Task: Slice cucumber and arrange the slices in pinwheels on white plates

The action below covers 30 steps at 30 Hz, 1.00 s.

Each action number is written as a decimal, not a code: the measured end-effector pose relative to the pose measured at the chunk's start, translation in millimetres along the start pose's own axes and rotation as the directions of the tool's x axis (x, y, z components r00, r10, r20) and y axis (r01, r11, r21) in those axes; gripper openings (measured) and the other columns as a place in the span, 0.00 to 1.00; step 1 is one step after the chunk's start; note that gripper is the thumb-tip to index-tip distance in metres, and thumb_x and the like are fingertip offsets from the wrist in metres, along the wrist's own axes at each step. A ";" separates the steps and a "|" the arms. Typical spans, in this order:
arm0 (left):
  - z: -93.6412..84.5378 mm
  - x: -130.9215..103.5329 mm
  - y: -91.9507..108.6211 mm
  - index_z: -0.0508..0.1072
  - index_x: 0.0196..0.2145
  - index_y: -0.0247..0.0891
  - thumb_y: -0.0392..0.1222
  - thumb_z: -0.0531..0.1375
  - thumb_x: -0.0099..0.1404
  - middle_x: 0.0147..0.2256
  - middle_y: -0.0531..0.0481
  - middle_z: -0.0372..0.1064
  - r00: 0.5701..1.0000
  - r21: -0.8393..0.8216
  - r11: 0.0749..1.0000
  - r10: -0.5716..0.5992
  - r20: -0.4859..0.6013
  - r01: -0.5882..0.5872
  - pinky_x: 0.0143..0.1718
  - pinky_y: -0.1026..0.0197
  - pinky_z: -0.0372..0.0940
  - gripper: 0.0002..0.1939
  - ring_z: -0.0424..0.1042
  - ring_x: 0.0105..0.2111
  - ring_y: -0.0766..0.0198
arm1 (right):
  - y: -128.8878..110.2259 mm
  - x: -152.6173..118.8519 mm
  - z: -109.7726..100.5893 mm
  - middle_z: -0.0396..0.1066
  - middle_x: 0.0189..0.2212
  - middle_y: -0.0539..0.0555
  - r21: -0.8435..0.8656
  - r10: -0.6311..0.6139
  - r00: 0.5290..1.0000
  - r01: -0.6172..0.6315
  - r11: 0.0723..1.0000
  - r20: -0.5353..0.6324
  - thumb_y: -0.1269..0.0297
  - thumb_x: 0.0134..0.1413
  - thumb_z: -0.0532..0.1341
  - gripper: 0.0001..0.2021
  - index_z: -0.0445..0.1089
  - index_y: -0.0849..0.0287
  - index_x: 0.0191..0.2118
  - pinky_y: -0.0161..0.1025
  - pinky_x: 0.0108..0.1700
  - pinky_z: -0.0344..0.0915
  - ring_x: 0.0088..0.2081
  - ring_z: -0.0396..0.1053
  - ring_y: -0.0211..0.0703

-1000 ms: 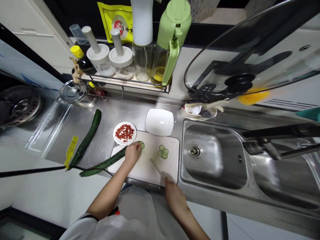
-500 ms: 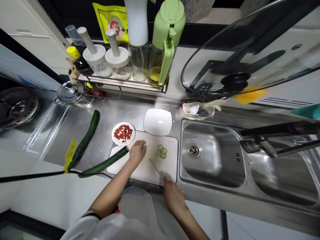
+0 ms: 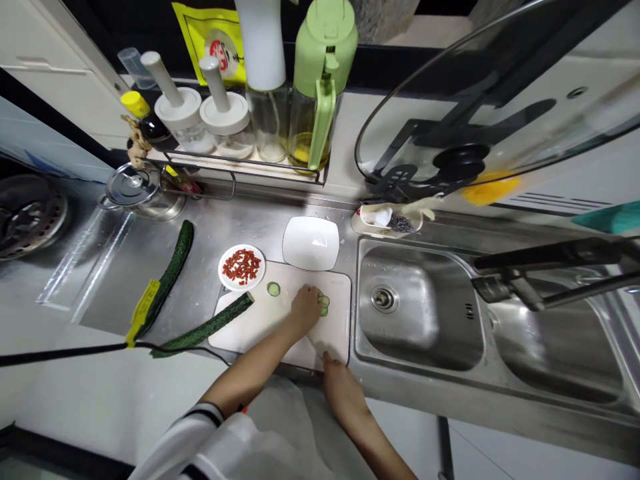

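Note:
My left hand [image 3: 306, 310] reaches over the right part of the white cutting board [image 3: 285, 327], its curled fingertips at the small group of cucumber slices [image 3: 325, 306] and partly covering them. My right hand [image 3: 342, 387] is closed on the handle of a knife [image 3: 314, 347], whose blade lies low over the board, partly behind my left arm. A cut cucumber [image 3: 210, 327] rests with its cut end on the board's left part. Near the board's top edge lies a single cucumber piece [image 3: 273, 289].
A plate of red pieces [image 3: 242, 267] and a white dish [image 3: 311, 243] stand behind the board. A whole cucumber [image 3: 173, 270] lies left. To the right is a sink [image 3: 420, 307]; a shelf [image 3: 240, 163] holds jars and bottles.
My left hand has moved right, from beside the cucumber's cut end to the slices. A single piece now shows near the board's top edge. My right hand still holds the knife.

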<state>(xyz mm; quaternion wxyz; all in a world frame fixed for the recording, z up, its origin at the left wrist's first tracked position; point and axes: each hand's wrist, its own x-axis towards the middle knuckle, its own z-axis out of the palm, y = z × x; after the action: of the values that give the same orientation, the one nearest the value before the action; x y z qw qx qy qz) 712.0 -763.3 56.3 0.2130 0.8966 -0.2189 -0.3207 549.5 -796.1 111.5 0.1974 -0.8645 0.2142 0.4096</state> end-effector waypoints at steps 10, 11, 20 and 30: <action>1.8 -0.6 0.3 0.69 0.37 0.38 0.33 0.55 0.61 0.33 0.48 0.70 1.000 -0.052 0.998 0.017 0.023 -0.016 0.37 0.63 0.59 0.07 0.68 0.36 0.62 | 3.1 4.2 7.7 0.73 0.41 0.61 0.002 -0.004 1.000 0.004 1.000 -0.025 0.82 0.55 0.40 0.27 0.60 0.65 0.58 0.35 0.38 0.65 0.43 0.72 0.45; 0.5 -1.1 -1.2 0.69 0.37 0.38 0.34 0.56 0.61 0.32 0.49 0.71 0.999 -0.084 0.996 0.024 0.023 -0.022 0.36 0.63 0.59 0.06 0.68 0.34 0.63 | 3.2 3.9 7.4 0.73 0.41 0.62 -0.004 -0.006 1.000 0.006 1.000 -0.024 0.82 0.55 0.40 0.27 0.60 0.65 0.58 0.35 0.38 0.65 0.43 0.72 0.45; -31.6 -16.0 -38.9 0.73 0.30 0.38 0.36 0.58 0.57 0.27 0.54 0.71 0.996 -0.199 0.977 -0.086 -0.011 0.082 0.30 0.67 0.57 0.03 0.68 0.28 0.68 | 5.4 -0.8 3.2 0.74 0.39 0.60 -0.016 -0.017 0.999 0.016 1.000 -0.039 0.80 0.56 0.40 0.25 0.63 0.63 0.55 0.34 0.36 0.64 0.41 0.73 0.46; -33.2 -33.5 -69.5 0.76 0.31 0.37 0.34 0.60 0.56 0.28 0.54 0.73 0.994 -0.329 0.938 -0.110 0.018 0.110 0.32 0.68 0.60 0.05 0.69 0.29 0.69 | 15.7 -12.6 -11.7 0.74 0.35 0.57 0.023 0.015 0.999 -0.015 1.000 -0.036 0.78 0.56 0.41 0.20 0.65 0.60 0.45 0.33 0.30 0.60 0.38 0.74 0.46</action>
<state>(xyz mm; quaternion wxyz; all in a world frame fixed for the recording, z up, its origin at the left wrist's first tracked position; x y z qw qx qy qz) 728.6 -681.0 59.4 0.3414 0.8594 -0.1116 -0.3641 541.2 -812.5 125.7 0.2002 -0.8678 0.2288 0.3931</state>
